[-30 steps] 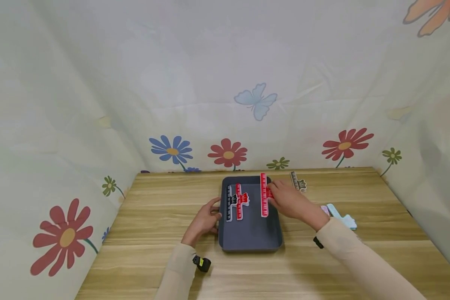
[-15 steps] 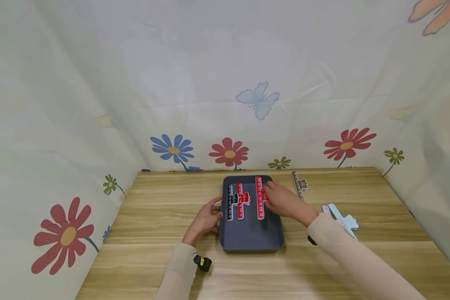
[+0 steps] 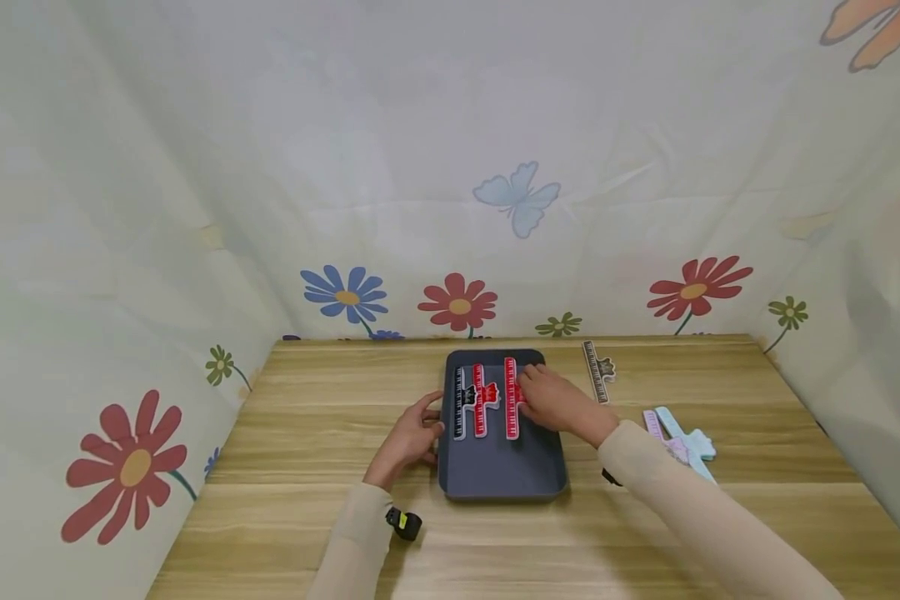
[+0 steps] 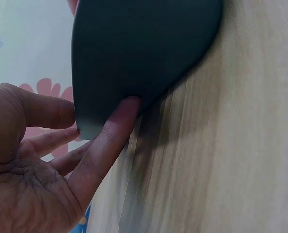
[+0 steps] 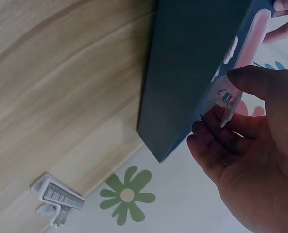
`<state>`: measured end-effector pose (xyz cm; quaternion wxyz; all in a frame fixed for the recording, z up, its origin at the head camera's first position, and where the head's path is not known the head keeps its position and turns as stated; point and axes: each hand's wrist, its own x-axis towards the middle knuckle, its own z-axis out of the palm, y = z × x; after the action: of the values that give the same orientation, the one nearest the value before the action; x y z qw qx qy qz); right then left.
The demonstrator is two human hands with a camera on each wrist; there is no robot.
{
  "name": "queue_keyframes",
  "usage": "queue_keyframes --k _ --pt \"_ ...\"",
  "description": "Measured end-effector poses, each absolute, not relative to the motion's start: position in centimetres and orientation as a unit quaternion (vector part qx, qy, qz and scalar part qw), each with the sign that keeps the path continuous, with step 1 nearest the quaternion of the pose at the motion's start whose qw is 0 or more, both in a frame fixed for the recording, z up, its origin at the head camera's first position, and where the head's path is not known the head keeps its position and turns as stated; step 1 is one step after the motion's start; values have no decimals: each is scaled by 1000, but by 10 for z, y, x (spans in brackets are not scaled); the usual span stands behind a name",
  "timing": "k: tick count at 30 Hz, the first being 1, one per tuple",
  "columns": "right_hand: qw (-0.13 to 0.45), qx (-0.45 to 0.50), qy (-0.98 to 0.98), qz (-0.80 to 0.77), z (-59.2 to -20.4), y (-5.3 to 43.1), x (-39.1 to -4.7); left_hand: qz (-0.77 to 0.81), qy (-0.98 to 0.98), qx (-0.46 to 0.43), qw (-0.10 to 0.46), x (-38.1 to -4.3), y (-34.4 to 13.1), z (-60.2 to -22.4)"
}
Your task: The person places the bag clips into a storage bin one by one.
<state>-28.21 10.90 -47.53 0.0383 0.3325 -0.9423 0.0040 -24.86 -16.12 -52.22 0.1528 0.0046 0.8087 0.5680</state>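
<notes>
A dark grey tray (image 3: 495, 475) stands on the wooden table. My left hand (image 3: 411, 437) touches its left side; in the left wrist view its extended fingers (image 4: 105, 145) rest against the outer wall. My right hand (image 3: 562, 402) pinches the handle of a red piano-key clip (image 3: 512, 408) over the tray's inside. The right wrist view shows thumb and fingers on this clip's handle (image 5: 226, 97), with its small spring visible. Inside the tray, to the left, lie a black clip (image 3: 460, 408) and a second red clip (image 3: 481, 408), side by side and lengthwise.
Behind the tray's right side lies a black-and-white clip (image 3: 598, 372) on the table. Nearer, to the right, are a light purple clip (image 3: 654, 425) and a light blue clip (image 3: 693, 446), overlapping. A flowered curtain (image 3: 390, 192) closes off the back and sides.
My right hand has carried the red clip leftward and slightly toward me, closer to the two other clips in the tray. My left hand has stayed at the tray's side.
</notes>
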Motion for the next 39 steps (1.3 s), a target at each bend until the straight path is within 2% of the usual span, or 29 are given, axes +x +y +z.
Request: queue_keyframes --k 21,31,39 --pt "-24 302 -953 2 -495 101 -295 557 816 -3 154 -249 -159 -521" --pt "-12 317 -948 4 -503 97 -298 567 810 -6 153 -246 -161 -522" --pt "-31 296 -954 14 -503 97 -298 565 811 -4 152 -247 -159 -521"
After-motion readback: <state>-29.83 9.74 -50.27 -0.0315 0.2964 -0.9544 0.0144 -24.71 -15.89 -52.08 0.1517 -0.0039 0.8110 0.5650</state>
